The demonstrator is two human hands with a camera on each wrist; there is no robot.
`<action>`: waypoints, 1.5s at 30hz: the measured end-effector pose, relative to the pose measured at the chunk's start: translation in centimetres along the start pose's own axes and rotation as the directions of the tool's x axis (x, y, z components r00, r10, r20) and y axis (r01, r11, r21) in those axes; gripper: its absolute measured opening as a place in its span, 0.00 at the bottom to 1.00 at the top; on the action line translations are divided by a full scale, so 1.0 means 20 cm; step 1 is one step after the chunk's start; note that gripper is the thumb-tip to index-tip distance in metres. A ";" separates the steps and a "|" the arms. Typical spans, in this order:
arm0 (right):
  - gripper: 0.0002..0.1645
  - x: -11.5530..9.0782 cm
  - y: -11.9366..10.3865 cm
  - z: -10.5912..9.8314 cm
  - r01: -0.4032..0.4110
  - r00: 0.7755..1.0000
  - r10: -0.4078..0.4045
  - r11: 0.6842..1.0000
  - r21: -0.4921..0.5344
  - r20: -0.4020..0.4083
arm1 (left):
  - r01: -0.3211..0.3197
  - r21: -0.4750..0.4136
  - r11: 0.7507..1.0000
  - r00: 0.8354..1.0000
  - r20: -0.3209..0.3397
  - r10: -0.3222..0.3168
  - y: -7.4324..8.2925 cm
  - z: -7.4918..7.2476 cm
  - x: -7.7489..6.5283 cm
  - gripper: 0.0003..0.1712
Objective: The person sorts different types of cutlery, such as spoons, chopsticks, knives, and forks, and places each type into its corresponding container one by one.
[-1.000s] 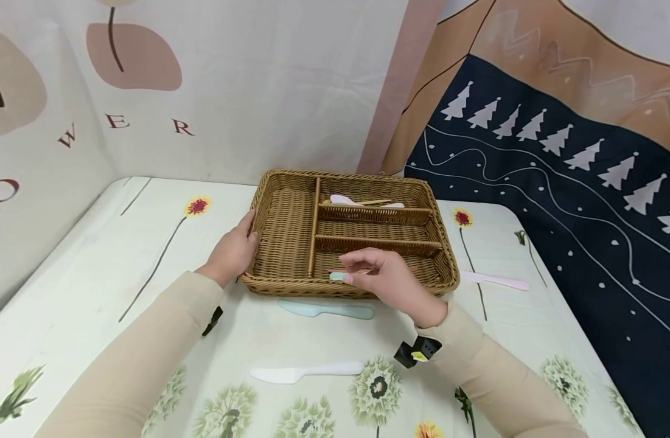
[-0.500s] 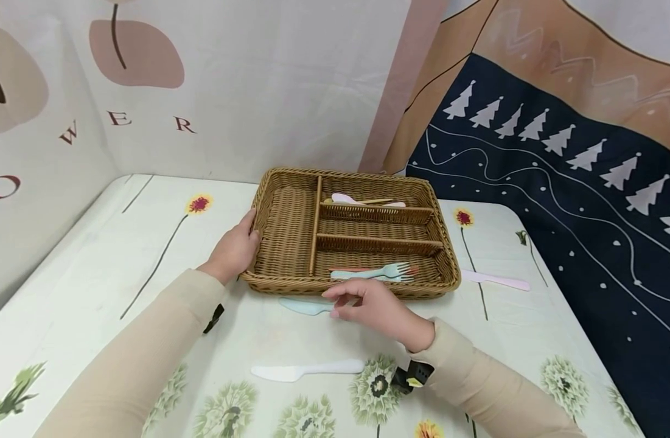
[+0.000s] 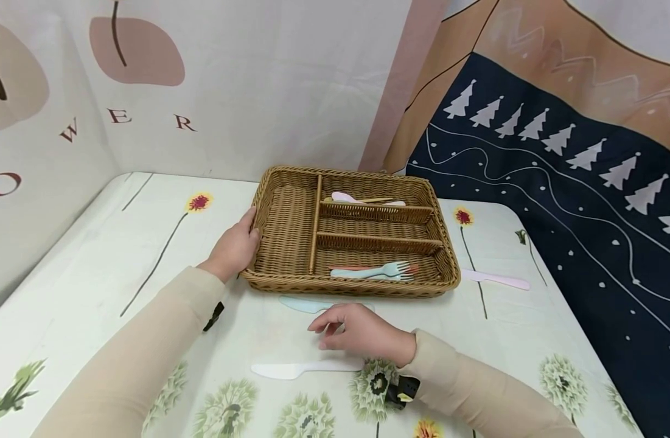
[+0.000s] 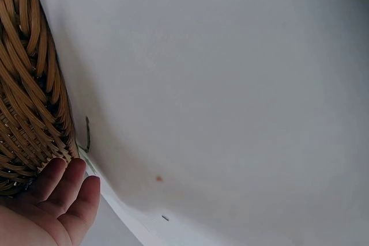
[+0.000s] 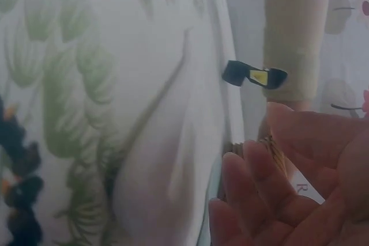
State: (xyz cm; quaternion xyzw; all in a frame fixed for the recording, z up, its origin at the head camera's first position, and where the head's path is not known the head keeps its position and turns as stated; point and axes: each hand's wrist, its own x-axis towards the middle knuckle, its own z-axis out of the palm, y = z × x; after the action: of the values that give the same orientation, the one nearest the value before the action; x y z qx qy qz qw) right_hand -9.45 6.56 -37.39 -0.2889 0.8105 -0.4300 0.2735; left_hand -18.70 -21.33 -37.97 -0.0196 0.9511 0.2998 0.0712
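A brown wicker cutlery basket (image 3: pixel 285 283) with divided compartments stands at the back of the table. My left hand (image 3: pixel 233 244) holds its left side, thumb over the rim and fingers along the outer wall (image 4: pixel 34 84). My right hand (image 3: pixel 362 331) holds nothing; its fingers are loosely bent over the table in front of the basket. It partly covers a light blue knife (image 3: pixel 299 304) lying along the basket's front. Nearer to me lies a white knife (image 3: pixel 285 370), close below the right hand; in the right wrist view it is large and blurred.
Light blue forks (image 3: pixel 362 272) and a red piece lie in the front right compartment. A pale pink spoon (image 3: pixel 342 198) and other cutlery lie in the back right one. Right of the basket is a pink knife (image 3: pixel 499 280). A fabric wall (image 3: pixel 258 91) rises behind.
My right hand has moved from over the front compartment down toward me, past the light blue knife, uncovering the light blue forks. The left hand has stayed at the basket.
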 end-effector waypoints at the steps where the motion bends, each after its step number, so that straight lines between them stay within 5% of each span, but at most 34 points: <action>1: 0.16 0.00 0.00 0.01 0.003 1.000 -0.003 1.000 -0.009 0.011 | 0.001 0.000 1.000 1.000 0.001 -0.001 0.00 0.00 0.00 0.34; 21: 0.17 0.00 -0.02 0.07 0.008 0.989 0.032 0.963 -0.268 0.143 | 0.013 -0.002 1.000 1.000 0.004 -0.013 0.01 0.00 0.01 0.34; 45: 0.21 0.01 -0.05 0.09 0.083 0.969 0.026 0.902 -0.423 0.247 | 0.021 -0.010 1.000 1.000 0.008 -0.020 0.01 -0.01 0.00 0.34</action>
State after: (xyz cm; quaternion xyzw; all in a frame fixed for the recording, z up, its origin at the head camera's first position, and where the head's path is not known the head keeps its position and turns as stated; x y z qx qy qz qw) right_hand -8.15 4.97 -37.41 -0.4052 0.8405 -0.2055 0.2953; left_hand -18.65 -21.22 -37.74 -0.0285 0.9490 0.3040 0.0779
